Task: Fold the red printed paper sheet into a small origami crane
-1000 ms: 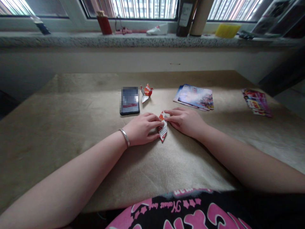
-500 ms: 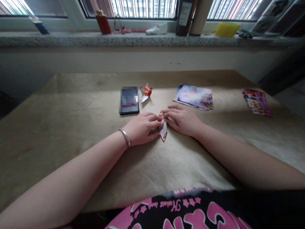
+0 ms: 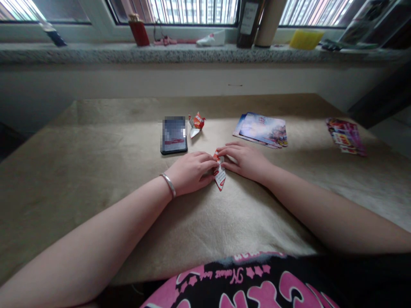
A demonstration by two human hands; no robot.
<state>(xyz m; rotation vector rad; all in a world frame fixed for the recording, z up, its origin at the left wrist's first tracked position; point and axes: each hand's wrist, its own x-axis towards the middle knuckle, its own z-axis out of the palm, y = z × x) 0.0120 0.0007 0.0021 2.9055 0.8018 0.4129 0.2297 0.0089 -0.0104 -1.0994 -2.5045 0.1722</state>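
Note:
A narrow, pointed piece of folded paper [image 3: 220, 177], printed white, red and orange, lies on the table between my hands. My left hand [image 3: 193, 173], with a silver bangle at the wrist, presses its fingers and thumb on the paper's left side. From the right, my right hand [image 3: 244, 161] has its fingertips on the upper part of the paper, fingers bent. The fingers cover part of the folds. Just beyond my left hand stands a folded paper crane [image 3: 197, 123] in similar red and white paper, beside a black phone [image 3: 174, 145].
Purple-blue picture cards [image 3: 263, 128] lie in a pile beyond my right hand. More colourful cards [image 3: 346, 137] are fanned at the table's right side. A red lighter [image 3: 139, 32], a dark bottle [image 3: 248, 25] and a yellow block [image 3: 306, 39] stand on the stone sill [image 3: 180, 54].
My right hand's fingers have shifted slightly on the paper, and more of its lower half shows. My left hand stays nearly in place.

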